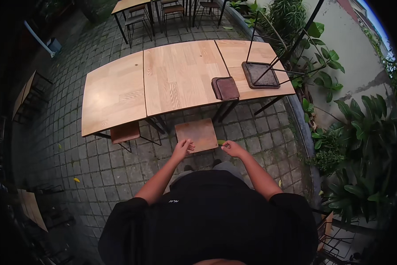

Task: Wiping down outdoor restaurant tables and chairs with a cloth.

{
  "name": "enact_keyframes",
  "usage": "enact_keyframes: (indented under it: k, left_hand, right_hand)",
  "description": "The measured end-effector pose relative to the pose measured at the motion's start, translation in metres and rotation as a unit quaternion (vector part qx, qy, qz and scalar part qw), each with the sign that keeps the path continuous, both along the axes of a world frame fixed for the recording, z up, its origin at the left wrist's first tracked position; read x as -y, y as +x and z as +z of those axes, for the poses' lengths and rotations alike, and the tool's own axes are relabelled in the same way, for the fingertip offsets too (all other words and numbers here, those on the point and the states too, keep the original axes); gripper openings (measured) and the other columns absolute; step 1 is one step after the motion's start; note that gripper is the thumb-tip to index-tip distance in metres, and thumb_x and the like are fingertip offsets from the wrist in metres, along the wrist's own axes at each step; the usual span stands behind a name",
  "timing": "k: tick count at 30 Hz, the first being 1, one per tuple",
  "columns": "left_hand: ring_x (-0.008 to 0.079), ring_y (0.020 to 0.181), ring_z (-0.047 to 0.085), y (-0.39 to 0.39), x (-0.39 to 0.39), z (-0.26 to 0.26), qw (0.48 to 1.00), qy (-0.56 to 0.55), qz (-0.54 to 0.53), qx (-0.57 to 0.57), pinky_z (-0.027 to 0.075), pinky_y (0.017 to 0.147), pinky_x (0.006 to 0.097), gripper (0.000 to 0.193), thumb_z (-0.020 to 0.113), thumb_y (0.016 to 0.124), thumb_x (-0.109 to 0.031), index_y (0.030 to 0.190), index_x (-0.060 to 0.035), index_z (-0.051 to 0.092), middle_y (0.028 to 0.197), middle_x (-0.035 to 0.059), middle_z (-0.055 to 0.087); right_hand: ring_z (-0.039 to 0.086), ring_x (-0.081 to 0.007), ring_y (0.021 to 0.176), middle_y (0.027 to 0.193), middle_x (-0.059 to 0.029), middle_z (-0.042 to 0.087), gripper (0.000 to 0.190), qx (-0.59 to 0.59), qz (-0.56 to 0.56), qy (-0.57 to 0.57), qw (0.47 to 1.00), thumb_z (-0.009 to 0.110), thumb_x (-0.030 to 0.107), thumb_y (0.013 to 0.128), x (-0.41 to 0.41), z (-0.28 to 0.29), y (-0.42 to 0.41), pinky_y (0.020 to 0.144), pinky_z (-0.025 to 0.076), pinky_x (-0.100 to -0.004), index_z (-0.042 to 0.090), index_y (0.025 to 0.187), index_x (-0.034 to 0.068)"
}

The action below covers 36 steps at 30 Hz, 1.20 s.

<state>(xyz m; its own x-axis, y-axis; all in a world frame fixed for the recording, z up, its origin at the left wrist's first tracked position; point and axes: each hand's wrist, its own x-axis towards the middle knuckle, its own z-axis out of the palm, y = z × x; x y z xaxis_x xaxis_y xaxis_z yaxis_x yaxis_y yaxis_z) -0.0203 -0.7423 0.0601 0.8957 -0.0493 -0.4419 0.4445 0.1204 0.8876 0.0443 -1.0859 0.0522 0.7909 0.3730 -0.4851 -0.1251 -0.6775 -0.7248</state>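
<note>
My left hand hangs over the near left part of a square wooden stool seat, fingers loosely curled. Just right of the seat's near corner is my right hand, its thumb and fingers drawn together; a yellow-green leaf shows beside the fingertips, and whether they touch it I cannot tell. Beyond the stool stands a row of light wooden tables. A folded brown cloth or leather item lies near their front edge. Right of it, an upturned stool rests seat-down on the tabletop, its thin metal legs pointing up.
Another wooden stool is partly under the left table. More tables and chairs stand at the back. A concrete curb borders leafy plants and a wall on the right. Grey pavers cover the ground.
</note>
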Motion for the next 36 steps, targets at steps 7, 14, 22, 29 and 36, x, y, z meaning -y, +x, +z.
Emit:
enact_keyframes:
  k: [7, 14, 22, 29, 36]
  left_hand:
    - [0.0118, 0.089, 0.074, 0.083, 0.039, 0.033, 1.000, 0.000, 0.003, 0.009, 0.053, 0.072, 0.0270, 0.038, 0.056, 0.114, -0.043, 0.115, -0.0073, 0.066, 0.102, 0.0036, 0.077]
    - [0.0145, 0.098, 0.074, 0.132, 0.084, 0.073, 0.998, 0.062, 0.032, 0.003, 0.057, 0.081, 0.0310, 0.032, 0.053, 0.116, -0.037, 0.122, -0.0083, 0.066, 0.112, 0.0049, 0.076]
    - [0.0145, 0.099, 0.074, 0.152, 0.108, 0.093, 0.985, 0.032, 0.164, -0.045, 0.055, 0.082, 0.0313, 0.029, 0.054, 0.115, -0.035, 0.122, -0.0093, 0.066, 0.114, 0.0051, 0.077]
    - [0.0149, 0.099, 0.074, 0.149, 0.100, 0.095, 0.972, 0.029, 0.228, -0.053, 0.056, 0.083, 0.0321, 0.030, 0.053, 0.115, -0.035, 0.124, -0.0098, 0.066, 0.115, 0.0053, 0.077]
    - [0.0145, 0.100, 0.074, 0.136, 0.074, 0.081, 0.973, 0.030, 0.222, -0.062, 0.055, 0.082, 0.0323, 0.025, 0.056, 0.113, -0.031, 0.123, -0.0107, 0.065, 0.116, 0.0044, 0.077]
  right_hand:
    - [0.073, -0.0132, 0.075, 0.088, -0.0055, 0.076, 0.029, 0.013, -0.035, 0.077, 0.996, 0.075, 0.027, 0.104, 0.001, -0.003, 0.100, 0.063, 0.056, -0.0325, 0.069, 0.120, 0.004]
    - [0.077, -0.0262, 0.081, 0.088, -0.0095, 0.078, 0.032, 0.168, -0.113, 0.025, 0.979, 0.080, 0.028, 0.095, 0.028, -0.043, 0.234, 0.071, 0.061, -0.0389, 0.071, 0.116, 0.005]
    - [0.067, -0.0425, 0.123, 0.133, -0.0292, 0.066, 0.050, 0.177, -0.129, -0.082, 0.972, 0.083, 0.027, 0.090, 0.013, -0.038, 0.320, 0.106, 0.055, -0.0487, 0.065, 0.127, -0.002]
    - [0.073, -0.0369, 0.106, 0.121, -0.0243, 0.073, 0.050, 0.024, -0.181, -0.069, 0.981, 0.082, 0.029, 0.090, 0.002, -0.066, 0.361, 0.092, 0.060, -0.0448, 0.067, 0.124, -0.005]
    - [0.073, -0.0216, 0.097, 0.112, -0.0110, 0.075, 0.028, -0.107, -0.188, 0.307, 0.927, 0.072, 0.019, 0.095, -0.040, -0.023, 0.353, 0.083, 0.061, -0.0373, 0.071, 0.115, -0.002]
